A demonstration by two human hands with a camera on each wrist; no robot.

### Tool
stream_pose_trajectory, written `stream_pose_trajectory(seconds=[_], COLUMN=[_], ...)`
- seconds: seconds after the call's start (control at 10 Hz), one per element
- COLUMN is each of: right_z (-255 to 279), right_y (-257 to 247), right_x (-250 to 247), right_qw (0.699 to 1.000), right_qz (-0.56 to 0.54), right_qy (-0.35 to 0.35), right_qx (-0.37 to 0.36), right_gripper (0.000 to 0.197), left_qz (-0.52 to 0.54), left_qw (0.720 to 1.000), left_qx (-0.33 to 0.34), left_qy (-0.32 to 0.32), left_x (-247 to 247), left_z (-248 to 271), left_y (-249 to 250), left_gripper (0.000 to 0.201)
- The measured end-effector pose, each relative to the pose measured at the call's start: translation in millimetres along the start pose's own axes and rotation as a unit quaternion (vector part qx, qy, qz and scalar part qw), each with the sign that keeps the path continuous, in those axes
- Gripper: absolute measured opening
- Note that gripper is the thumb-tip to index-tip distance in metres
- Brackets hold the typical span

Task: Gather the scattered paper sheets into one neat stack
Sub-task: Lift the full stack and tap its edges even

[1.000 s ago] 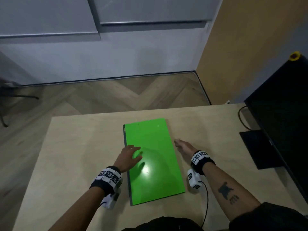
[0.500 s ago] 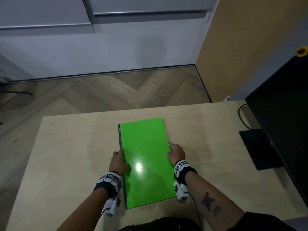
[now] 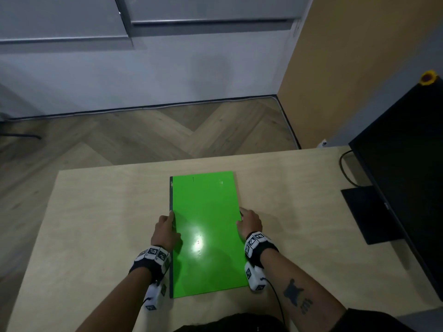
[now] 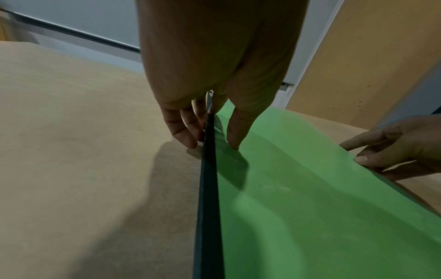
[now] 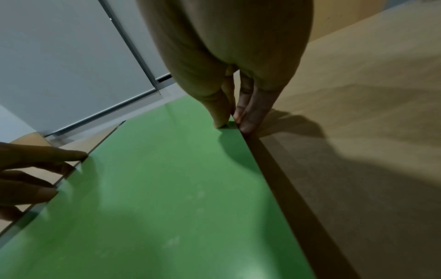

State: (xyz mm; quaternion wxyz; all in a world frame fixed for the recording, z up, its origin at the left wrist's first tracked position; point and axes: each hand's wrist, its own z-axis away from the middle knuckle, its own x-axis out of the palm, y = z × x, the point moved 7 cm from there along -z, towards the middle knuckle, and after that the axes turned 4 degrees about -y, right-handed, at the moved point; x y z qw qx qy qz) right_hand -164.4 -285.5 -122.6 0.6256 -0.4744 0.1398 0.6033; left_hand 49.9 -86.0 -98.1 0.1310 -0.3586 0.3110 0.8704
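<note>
The left hand (image 3: 165, 230) and right hand (image 3: 249, 222) pinch opposite long edges of the green paper stack (image 3: 207, 233), thumbs on top, fingers beneath, forearms roughly parallel.

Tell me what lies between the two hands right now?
The green paper stack spans the whole stretch: left hand pinches its left edge, right hand its right edge. Nothing rests on top, as the head view shows.

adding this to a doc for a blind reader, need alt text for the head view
Both hands, left and right, grip the long sides of a green paper stack on a light wooden table. A black monitor stands at the right.
</note>
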Motion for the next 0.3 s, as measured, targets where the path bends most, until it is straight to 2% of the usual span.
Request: stream_pose_trajectory(seconds=[0.2,0.3], right_z=[10.4,10.7], right_y=[-11.5,-19.5], right_x=[-8.7,-15.7], right_qw=[0.999,0.994], right_qz=[0.029,0.056], right_qy=[-0.043,-0.085], right_qx=[0.003,-0.036], right_gripper=[0.056,0.062], left_qz=[-0.057,-0.083], left_qw=[0.997,0.991], left_qx=[0.015,0.019], left_qy=[-0.052,-0.106], left_x=[-2.9,-11.8], left_z=[6.5,5.4], left_y=[3.5,4.4], left_gripper=[0.083,0.086])
